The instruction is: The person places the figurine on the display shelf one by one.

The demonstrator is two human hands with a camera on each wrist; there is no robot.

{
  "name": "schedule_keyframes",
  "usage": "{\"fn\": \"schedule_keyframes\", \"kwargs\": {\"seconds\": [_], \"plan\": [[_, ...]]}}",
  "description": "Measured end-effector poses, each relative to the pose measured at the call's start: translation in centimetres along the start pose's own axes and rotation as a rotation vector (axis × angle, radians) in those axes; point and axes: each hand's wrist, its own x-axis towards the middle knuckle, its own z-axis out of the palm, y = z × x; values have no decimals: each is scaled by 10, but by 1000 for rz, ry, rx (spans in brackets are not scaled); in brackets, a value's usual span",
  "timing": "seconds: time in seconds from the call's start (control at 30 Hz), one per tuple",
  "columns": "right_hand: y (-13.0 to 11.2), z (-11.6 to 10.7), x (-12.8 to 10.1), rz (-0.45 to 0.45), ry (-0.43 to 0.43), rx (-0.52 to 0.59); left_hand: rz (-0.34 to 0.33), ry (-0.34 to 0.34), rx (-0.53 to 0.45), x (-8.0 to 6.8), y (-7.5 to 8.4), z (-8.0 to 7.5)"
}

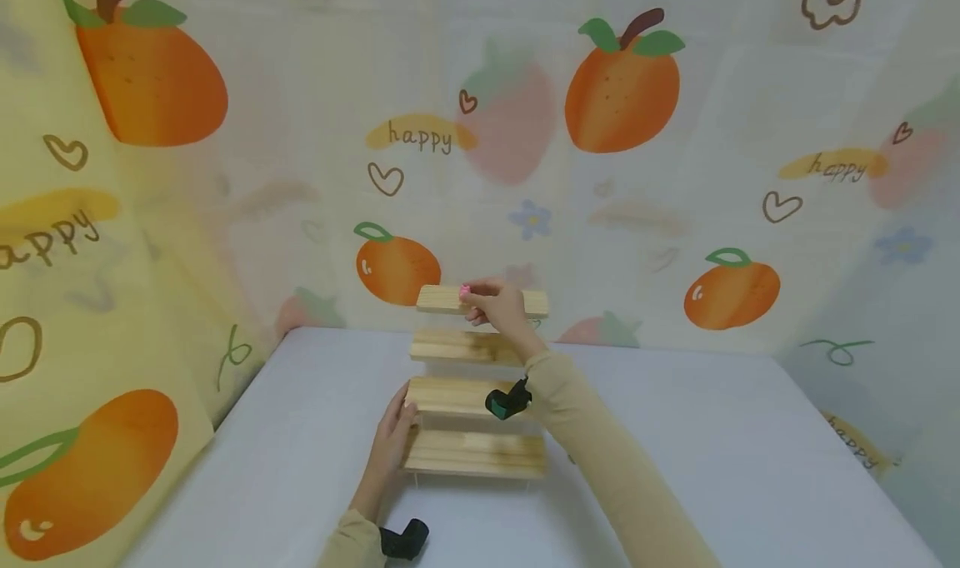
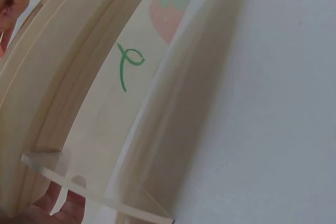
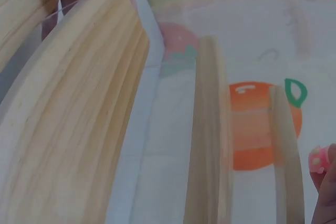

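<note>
A four-step display stand (image 1: 480, 453) has pale wooden planks on clear side panels (image 2: 105, 199). At the stand's left edge my left hand (image 1: 393, 428) grips it beside the second plank from the bottom (image 1: 446, 396); some of its fingers (image 2: 75, 205) show by the clear panel in the left wrist view. Between thumb and fingertips my right hand (image 1: 498, 306) pinches a small pink piece (image 3: 318, 160) with pale spots. That hand is at the top plank (image 1: 536, 303), overlapping it in the head view. The piece is partly covered by the fingers.
The stand is on a white-covered table (image 1: 690, 451). Behind it hangs a pale cloth backdrop (image 1: 465, 210) printed with fruit, hearts and words, and a similar cloth (image 1: 97, 318) closes off the left side. Dark wrist cameras (image 1: 405, 540) are strapped to both wrists, over beige sleeves (image 1: 607, 451).
</note>
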Motion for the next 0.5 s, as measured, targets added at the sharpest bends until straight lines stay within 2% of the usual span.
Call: {"fn": "schedule_keyframes", "kwargs": {"seconds": [0.23,0.37,0.5], "plan": [[-3,21,2,-34,-31,-95,-8,-10,-32,-4,2,2],[-2,30,8,-38,-31,-66,-16,-13,-12,-4,2,-2],[-3,35,14,-28,-17,-42,-6,-9,-36,-2,1,-2]]}}
